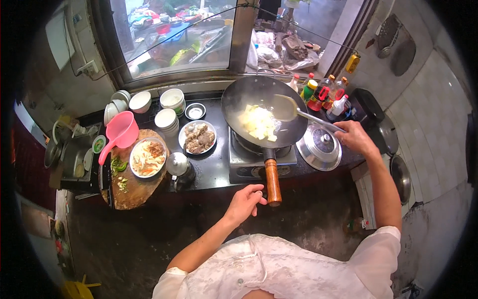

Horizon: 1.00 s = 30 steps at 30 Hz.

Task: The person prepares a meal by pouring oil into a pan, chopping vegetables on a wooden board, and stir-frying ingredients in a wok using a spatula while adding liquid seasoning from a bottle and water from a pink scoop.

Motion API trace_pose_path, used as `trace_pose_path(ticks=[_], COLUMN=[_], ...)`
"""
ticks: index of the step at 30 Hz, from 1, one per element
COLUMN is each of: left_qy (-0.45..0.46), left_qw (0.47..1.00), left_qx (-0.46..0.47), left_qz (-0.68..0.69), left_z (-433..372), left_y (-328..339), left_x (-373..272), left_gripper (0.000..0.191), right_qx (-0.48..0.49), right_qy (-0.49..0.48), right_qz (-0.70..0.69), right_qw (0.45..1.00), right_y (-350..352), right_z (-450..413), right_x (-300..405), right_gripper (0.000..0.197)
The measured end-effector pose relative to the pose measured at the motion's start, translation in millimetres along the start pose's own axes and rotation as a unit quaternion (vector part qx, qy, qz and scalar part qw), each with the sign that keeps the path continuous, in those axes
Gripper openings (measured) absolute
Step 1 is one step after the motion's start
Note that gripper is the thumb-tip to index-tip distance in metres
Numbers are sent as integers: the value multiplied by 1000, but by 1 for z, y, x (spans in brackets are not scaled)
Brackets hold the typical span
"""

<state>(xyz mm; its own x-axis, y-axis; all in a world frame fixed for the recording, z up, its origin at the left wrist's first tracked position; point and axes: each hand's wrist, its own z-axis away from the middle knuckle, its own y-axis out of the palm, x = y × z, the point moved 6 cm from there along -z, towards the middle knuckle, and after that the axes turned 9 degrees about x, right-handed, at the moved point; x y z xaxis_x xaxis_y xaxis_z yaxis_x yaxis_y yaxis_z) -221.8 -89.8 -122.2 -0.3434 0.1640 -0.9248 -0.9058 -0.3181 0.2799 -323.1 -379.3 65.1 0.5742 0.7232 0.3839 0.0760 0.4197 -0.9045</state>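
My right hand (pixel 354 138) is closed around the handle of a metal wok spatula (pixel 285 108), whose blade lies inside the wok at its right. The dark wok (pixel 239 95) sits on a gas stove (pixel 239 164), with pale yellow food pieces (pixel 259 122) and some liquid in it, and steam rising. Its wooden handle (pixel 273 183) points towards me. Just left of this handle is my left hand (pixel 246 202), fingers partly curled and apart, holding nothing. To the right of the stove lies a domed metal lid (pixel 320 147).
Left of the stove are a plate of meat (pixel 199 137), a metal-lidded pitcher (pixel 179 170), stacked bowls (pixel 167 121) and a round chopping board (pixel 129 194) bearing a food plate (pixel 148 157), a knife and a pink ladle (pixel 121 129). Sauce bottles (pixel 319 95) stand behind right.
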Motion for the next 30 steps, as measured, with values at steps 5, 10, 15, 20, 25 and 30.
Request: trace_pose_path(ticks=[5,10,15,20,25,30], left_qy=[-5,10,7,19,25,14], left_qw=[1000,1000,999,999,999,999], left_qx=[-7,-2,-39,-42,-33,-47], left_qz=[16,25,19,25,26,14], left_z=[-2,-2,2,3,-2,4], left_y=[-2,0,-15,-10,-8,-11], left_x=[3,2,8,6,11,5], left_gripper=[36,36,36,34,33,33], right_qx=[167,198,140,104,198,172], right_qy=[151,108,107,119,114,76], right_qz=[-78,-306,-202,-71,-349,-276], right_qw=[971,925,963,985,909,943], right_y=[-3,40,-1,-8,53,30], right_z=[-8,-40,-34,-53,-71,-46], right_x=[-11,-8,-8,-16,-41,-4], right_gripper=[21,17,19,21,19,23])
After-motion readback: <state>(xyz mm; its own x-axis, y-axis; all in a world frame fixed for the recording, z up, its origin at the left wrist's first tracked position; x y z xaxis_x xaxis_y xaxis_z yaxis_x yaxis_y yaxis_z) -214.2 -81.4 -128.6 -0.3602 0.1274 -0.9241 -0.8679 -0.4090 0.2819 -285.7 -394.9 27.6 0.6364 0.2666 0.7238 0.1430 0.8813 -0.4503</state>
